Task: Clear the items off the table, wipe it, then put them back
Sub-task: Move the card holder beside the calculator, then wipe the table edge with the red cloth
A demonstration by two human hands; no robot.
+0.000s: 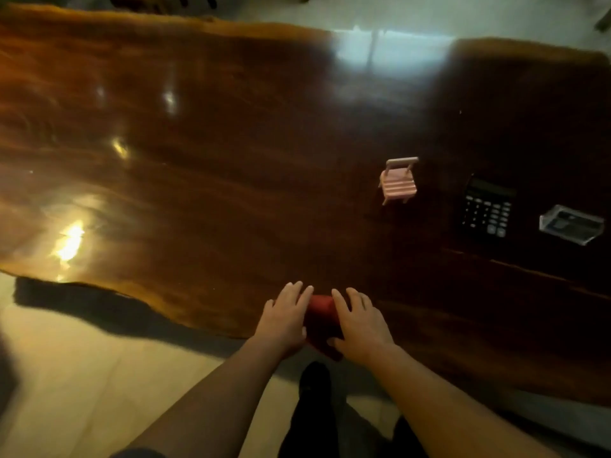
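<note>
At the near edge of the glossy wooden table, the left hand and right hand press flat on either side of a red cloth, fingers spread rather than clenched, while a tiny pink chair, a calculator and a clear plastic box sit far right.

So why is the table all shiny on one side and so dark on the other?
In the head view, lamp glare and a pale window reflection bounce off the polished table; its right side sits in shadow, so the calculator nearly vanishes. Wide-angle bending curves the edges, and everything is slightly blurry.
</note>
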